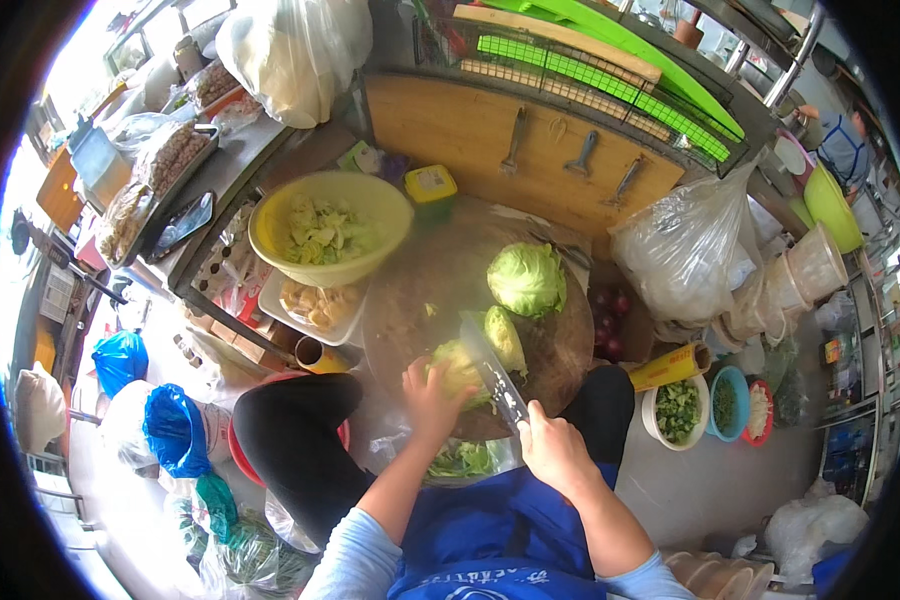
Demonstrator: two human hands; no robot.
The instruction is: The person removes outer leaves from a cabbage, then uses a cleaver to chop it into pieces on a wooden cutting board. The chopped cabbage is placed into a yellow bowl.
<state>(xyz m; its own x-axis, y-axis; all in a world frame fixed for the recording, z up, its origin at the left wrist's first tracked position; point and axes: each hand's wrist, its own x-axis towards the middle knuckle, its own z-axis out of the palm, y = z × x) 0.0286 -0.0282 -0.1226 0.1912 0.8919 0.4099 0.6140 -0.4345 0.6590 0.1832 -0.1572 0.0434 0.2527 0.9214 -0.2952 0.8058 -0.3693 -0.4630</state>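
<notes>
My right hand [557, 452] grips a broad-bladed kitchen knife [493, 369], bits of lettuce stuck to its blade. The blade stands between a cut lettuce piece [457, 358] and another cut piece [503, 339] to its right. Resting on the left piece with fingers spread, my left hand [433, 401] presses it against the round wooden chopping board [412, 277]. A whole head of lettuce [526, 279] sits farther back on the board. To the left, a yellow plastic bowl [396, 225] holds chopped lettuce [330, 238].
A white tray [270, 289] of yellowish food sits below the bowl. A bag of lettuce leaves [461, 459] lies between my legs. Bowls of chopped greens [676, 412] stand at right, near a yellow roll [667, 366]. Behind the board rises a wooden panel [450, 120] with hanging tools.
</notes>
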